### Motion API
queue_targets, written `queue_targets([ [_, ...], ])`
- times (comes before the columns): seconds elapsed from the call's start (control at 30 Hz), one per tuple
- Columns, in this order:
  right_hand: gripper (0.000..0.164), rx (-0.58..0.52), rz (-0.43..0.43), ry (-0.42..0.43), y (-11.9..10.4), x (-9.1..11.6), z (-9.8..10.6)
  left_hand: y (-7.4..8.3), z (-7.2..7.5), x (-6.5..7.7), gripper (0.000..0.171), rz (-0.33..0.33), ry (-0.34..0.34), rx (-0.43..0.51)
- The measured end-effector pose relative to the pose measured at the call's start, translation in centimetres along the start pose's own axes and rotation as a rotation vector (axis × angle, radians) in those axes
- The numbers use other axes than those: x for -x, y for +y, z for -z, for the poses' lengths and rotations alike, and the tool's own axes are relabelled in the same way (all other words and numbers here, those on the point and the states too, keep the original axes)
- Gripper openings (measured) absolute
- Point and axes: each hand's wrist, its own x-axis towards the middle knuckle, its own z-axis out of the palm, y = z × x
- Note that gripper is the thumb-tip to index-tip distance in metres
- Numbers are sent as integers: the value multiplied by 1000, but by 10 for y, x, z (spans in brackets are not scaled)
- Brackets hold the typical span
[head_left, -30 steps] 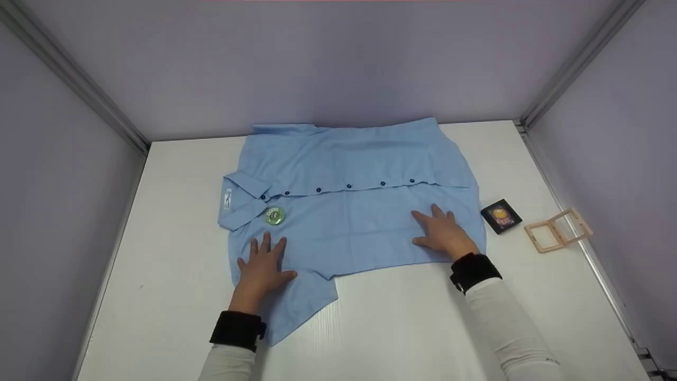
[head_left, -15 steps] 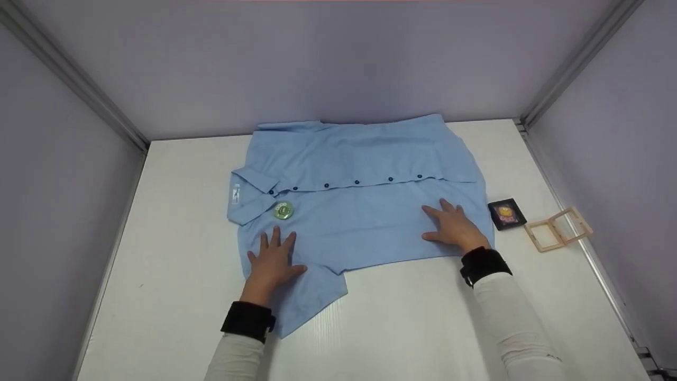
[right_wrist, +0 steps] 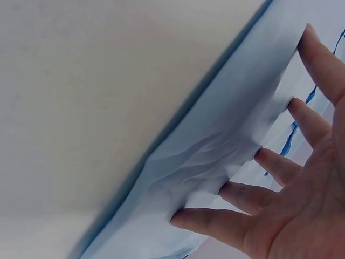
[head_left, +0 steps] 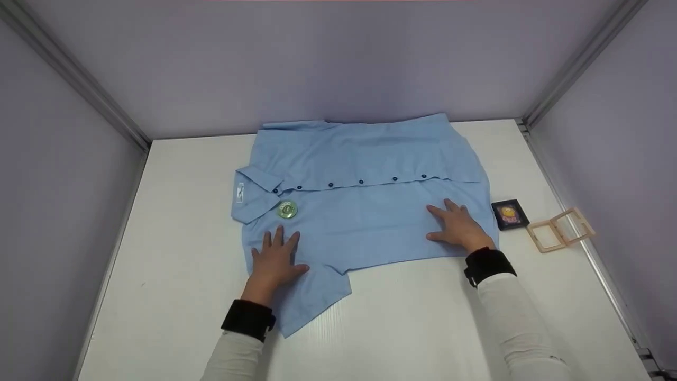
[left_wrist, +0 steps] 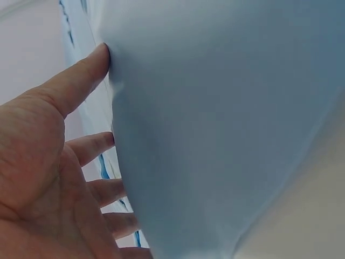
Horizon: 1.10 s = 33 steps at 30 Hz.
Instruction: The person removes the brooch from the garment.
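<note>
A light blue button-up shirt (head_left: 370, 211) lies spread on the table, collar to the left and a row of dark buttons along its middle. My left hand (head_left: 274, 264) rests with spread fingers on the cloth near the lower sleeve, just below a round green badge (head_left: 287, 209) by the collar. Toward the hem, my right hand (head_left: 457, 227) presses the shirt with its fingertips, fingers apart. In the left wrist view, the fingertips (left_wrist: 102, 56) touch the fabric. Small creases show by the fingertips (right_wrist: 180, 217) in the right wrist view.
Just right of the hem lies a black square box (head_left: 510, 214) with a colourful picture on it. Beside it is an opened wooden frame (head_left: 560, 230) near the table's right edge. Grey panels (head_left: 338, 58) wall the white table (head_left: 174, 238) at the back and sides.
Both hands have slid the shirt to the right and slightly away, the badge moving with it. The black box has shifted a little to the right, next to the wooden frame.
</note>
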Motion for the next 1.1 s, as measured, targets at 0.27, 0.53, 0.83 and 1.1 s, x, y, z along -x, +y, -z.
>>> queue_targets([
  [0.27, 80, 19, -73, -24, -14, 1, 4, -11, 16, -19, 58, -15, 133, 32],
  [0.53, 61, 162, 48, 99, -75, -9, -3, -10, 30, -36, 30, 7, 223, 50],
  [0.83, 54, 147, 235, 75, -146, -22, -34, -1, 24, -58, 26, -23, 327, 22],
  [1.1, 60, 172, 302, 82, -163, -26, -51, 6, 20, -69, 22, -37, 354, -14],
])
